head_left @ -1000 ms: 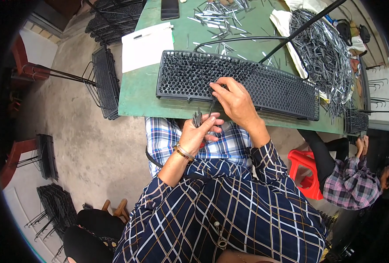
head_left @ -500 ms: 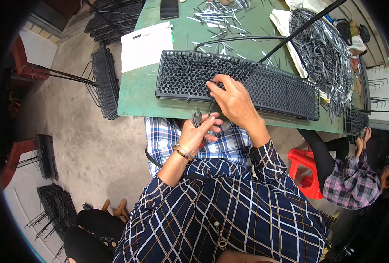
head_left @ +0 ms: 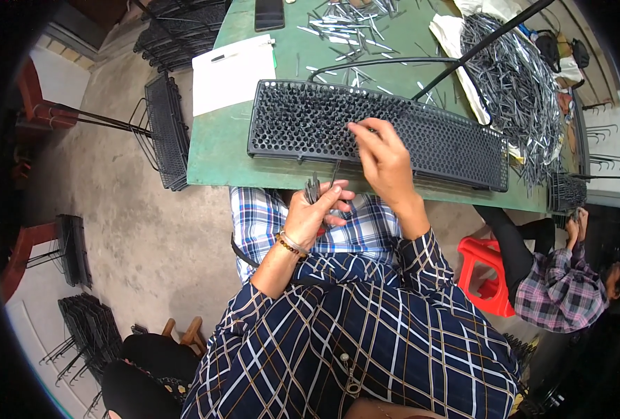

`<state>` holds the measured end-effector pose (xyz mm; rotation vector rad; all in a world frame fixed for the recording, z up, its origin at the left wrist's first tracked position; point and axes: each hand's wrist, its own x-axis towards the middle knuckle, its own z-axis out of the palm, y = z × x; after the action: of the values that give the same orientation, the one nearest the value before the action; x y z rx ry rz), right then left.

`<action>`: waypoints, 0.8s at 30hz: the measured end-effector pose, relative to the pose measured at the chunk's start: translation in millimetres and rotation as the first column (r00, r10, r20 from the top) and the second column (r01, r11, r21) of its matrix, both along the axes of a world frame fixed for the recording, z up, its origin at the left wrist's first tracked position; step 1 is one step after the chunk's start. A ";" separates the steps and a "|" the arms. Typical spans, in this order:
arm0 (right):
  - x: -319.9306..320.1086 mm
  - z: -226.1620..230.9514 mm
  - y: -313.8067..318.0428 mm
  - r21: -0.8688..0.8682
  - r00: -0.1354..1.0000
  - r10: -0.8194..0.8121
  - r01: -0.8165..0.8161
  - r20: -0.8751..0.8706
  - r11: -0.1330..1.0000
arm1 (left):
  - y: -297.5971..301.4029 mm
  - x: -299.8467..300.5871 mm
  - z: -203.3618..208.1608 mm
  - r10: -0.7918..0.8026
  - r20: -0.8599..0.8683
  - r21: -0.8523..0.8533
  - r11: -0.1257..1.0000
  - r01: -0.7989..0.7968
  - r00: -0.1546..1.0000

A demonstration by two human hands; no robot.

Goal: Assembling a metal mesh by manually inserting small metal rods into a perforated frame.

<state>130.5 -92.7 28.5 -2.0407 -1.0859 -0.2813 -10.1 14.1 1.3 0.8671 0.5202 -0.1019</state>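
Observation:
A bunch of thin dark metal rods (head_left: 312, 190) sticks up out of my left hand (head_left: 315, 208), whose fingers are closed round it in front of the table edge. One rod points up from the thumb toward the rack's front edge. My right hand (head_left: 387, 159) is over the long black perforated rack (head_left: 456, 148), thumb and forefinger pinched together close to its top. Whatever lies between those fingertips is too small to make out. Dark upright pieces fill many holes in the rack's left part; the holes on the right side show bare.
Loose silvery rods lie on the green table (head_left: 215, 155), near a white sheet (head_left: 233, 73) and a phone (head_left: 269, 14). A large rod pile (head_left: 512, 84) fills a white sack at right. A red stool (head_left: 483, 276) and a co-worker (head_left: 565, 290) are beyond. More racks (head_left: 166, 129) stand left.
My right hand has shifted slightly right and its fingertips have drawn back from the filled part of the rack. The left hand stays nearly still with its rods.

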 end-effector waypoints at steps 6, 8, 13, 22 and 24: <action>-24.0 18.5 -20.9 0.064 0.659 0.157 -0.163 -0.736 0.984 | -2.6 -0.1 3.6 -0.027 0.030 0.041 0.999 0.026 0.999; -31.1 9.0 -23.7 0.152 0.421 0.160 -0.055 -0.893 0.987 | -6.9 1.5 1.5 -0.056 0.049 0.058 0.997 0.053 0.997; -20.5 10.7 -22.8 0.277 0.592 0.176 0.082 -0.787 0.957 | -9.4 4.3 5.5 -0.085 0.029 0.076 0.994 0.083 0.996; -6.3 3.2 -10.2 0.146 0.905 -0.082 0.156 -0.417 0.977 | -8.8 3.0 3.9 -0.049 -0.031 0.001 0.999 0.049 0.998; -7.6 4.2 -7.8 0.175 0.943 -0.087 0.150 -0.322 0.973 | -7.5 1.4 -2.8 -0.031 0.019 -0.040 0.999 0.031 0.999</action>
<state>122.9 -100.5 32.7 -1.8956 -0.7111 -0.1147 -8.7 6.5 -1.5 0.8365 0.4858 -0.1320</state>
